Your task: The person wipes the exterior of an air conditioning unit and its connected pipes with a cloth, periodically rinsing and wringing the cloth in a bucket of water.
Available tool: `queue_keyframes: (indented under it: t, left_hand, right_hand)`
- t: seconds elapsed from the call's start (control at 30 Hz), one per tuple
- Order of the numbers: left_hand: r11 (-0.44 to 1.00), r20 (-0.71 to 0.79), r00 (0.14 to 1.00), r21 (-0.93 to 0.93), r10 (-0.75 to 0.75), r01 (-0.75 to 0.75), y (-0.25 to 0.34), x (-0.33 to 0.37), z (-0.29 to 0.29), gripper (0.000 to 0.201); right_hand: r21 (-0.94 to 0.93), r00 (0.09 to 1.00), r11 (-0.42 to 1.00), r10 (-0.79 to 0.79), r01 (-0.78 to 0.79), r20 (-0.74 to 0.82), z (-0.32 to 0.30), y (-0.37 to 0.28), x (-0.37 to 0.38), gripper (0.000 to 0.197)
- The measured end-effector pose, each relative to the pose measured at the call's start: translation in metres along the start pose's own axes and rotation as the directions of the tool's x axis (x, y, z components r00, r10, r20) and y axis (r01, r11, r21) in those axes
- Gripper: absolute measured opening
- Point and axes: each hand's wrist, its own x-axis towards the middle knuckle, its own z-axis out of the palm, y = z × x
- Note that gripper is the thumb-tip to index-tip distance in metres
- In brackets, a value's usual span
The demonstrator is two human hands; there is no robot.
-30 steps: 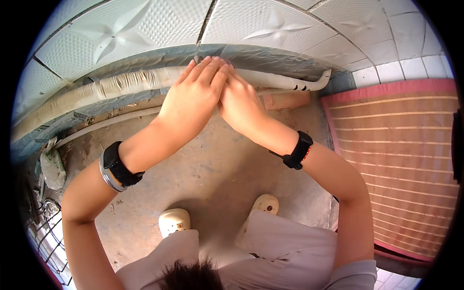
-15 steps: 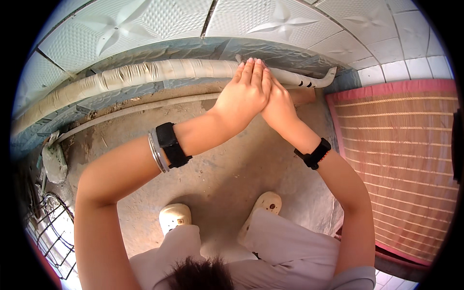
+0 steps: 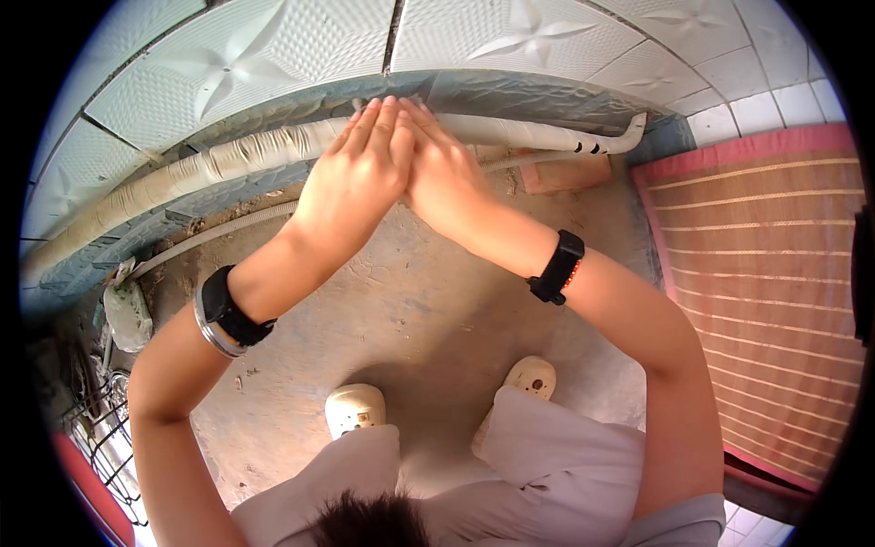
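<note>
Both my hands lie side by side against the dark grey-blue strip [image 3: 501, 96] at the foot of the tiled wall, over a thick pipe wrapped in cream tape [image 3: 232, 157]. My left hand [image 3: 357, 169] has its fingers stretched out, and they overlap the edge of my right hand [image 3: 442, 173]. The right fingers are also straight, partly covered by the left. A small bit of something greyish [image 3: 416, 100] peeks out past the fingertips. Its kind and what lies under the palms are hidden. Each wrist wears a black band; a bangle [image 3: 219, 337] sits beside the left one.
Thin ribbed hose [image 3: 219, 228] runs along the floor below the thick pipe, near a brick [image 3: 565, 173]. At the right stands a brown striped mat [image 3: 756, 273] with pink edging. A black wire rack [image 3: 105, 438] is at the lower left. My feet wear cream clogs [image 3: 355, 407].
Both hands have slid left along the wall together, still overlapping, and the greyish bit by the fingertips has gone with them. The view has shifted slightly.
</note>
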Motion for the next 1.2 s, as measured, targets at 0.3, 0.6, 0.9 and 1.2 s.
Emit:
queue_keyframes:
  t: [0.3, 0.6, 0.9, 1.2]
  left_hand:
    - [0.932, 0.174, 0.965, -0.274, -0.196, 0.239, -0.052, -0.012, -0.054, 0.032]
    - [0.866, 0.255, 0.942, -0.394, -0.22, 0.309, -0.04, 0.065, -0.066, 0.029]
    - [0.93, 0.262, 0.96, -0.321, -0.095, 0.18, -0.02, 0.039, -0.007, 0.022]
    - [0.95, 0.353, 0.924, -0.209, -0.147, 0.231, -0.055, 0.015, -0.045, 0.024]
  right_hand:
    - [0.27, 0.947, 0.952, 0.053, -0.143, 0.316, 0.008, -0.032, 0.063, 0.012]
    - [0.27, 0.926, 0.949, 0.055, -0.165, 0.372, -0.056, 0.021, 0.095, 0.018]
    - [0.14, 0.787, 0.918, 0.231, -0.371, 0.573, -0.035, 0.031, 0.043, 0.012]
    - [0.34, 0.829, 0.889, 0.075, -0.308, 0.555, -0.016, 0.003, 0.07, 0.024]
